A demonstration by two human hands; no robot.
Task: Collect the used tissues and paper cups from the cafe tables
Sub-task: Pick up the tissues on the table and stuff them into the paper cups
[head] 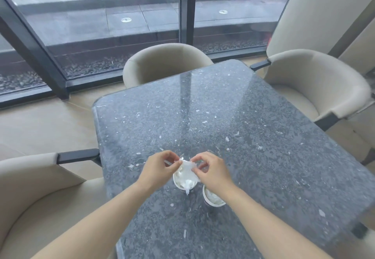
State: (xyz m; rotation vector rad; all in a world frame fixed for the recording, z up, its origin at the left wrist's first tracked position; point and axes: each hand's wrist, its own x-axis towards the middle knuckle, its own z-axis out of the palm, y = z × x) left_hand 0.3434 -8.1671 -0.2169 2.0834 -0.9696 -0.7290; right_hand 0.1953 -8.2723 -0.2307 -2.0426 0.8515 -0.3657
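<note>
Already, in the head view, both hands — left hand [157, 168], right hand [211, 170] — pinch a crumpled white tissue [187, 172] over one white paper cup [185, 183]; another tissue-stuffed paper cup [213, 198] stands beside it on the speckled grey stone worktop [253, 137] — carrying both off apparently remains.

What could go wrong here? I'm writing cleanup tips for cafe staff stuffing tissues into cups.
The left hand and right hand both pinch the tissue over the left paper cup, so nothing steadies that cup; pressing down off-centre could tip it. A tissue tail hangs over its rim and may drop out. The right wrist sits right over the second cup and could knock it.
</note>
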